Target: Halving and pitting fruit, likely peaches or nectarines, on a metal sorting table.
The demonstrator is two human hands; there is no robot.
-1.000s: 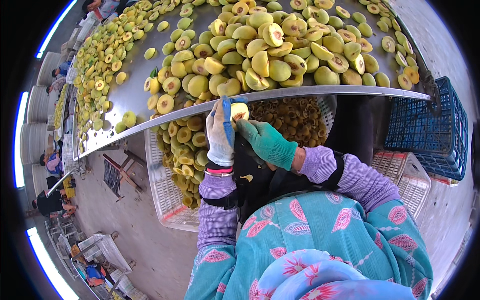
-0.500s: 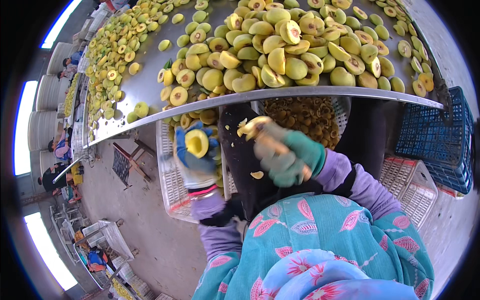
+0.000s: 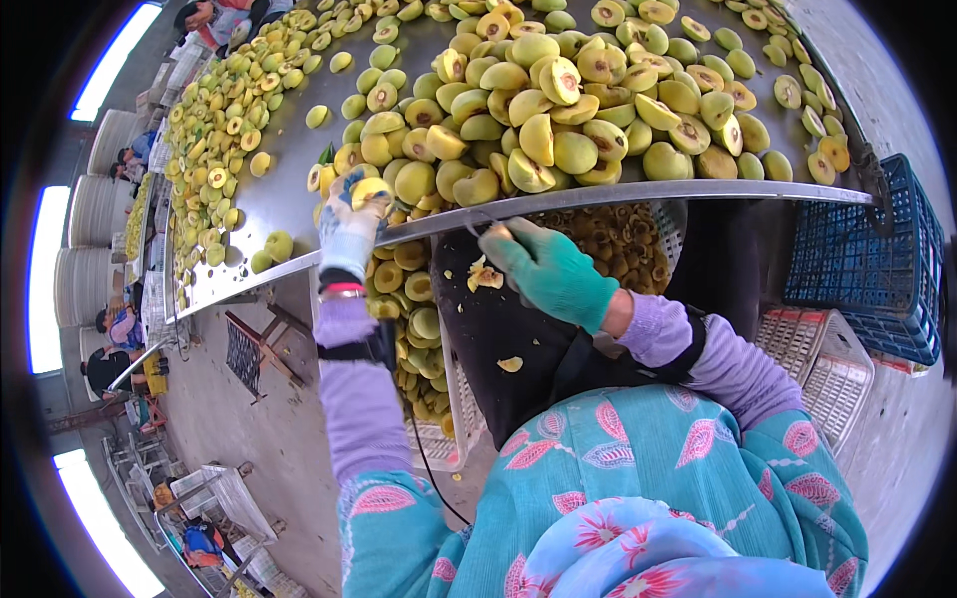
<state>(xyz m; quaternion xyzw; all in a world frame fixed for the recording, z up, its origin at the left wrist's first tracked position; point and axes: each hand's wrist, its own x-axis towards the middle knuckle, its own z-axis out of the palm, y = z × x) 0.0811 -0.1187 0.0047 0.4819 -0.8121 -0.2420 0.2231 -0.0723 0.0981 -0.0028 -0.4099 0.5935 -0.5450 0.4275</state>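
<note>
The metal bench [image 3: 284,189] is the largest thing, and its front edge is turned to the person. On the bench, behind this edge, lies a pile of yellow-green fruit halves [image 3: 558,110]. Below the edge, toward its left part, a white crate [image 3: 461,419] contains hollow halves [image 3: 394,299].

The left hand [image 3: 351,224], in a white and blue glove, is at the bench edge, beside the left side of the pile. The right hand [image 3: 546,267], in a green glove, is just in front of the edge, more to the right.

One fruit half [image 3: 370,191] is at the left fingers, so the left hand is the nearer one; it looks round, without a clear long axis. Because of blur, I cannot tell if the left grip is closed on it. The right grip is closed around a thin metal tool [image 3: 475,216], whose curved end points left along the bench edge.
</note>
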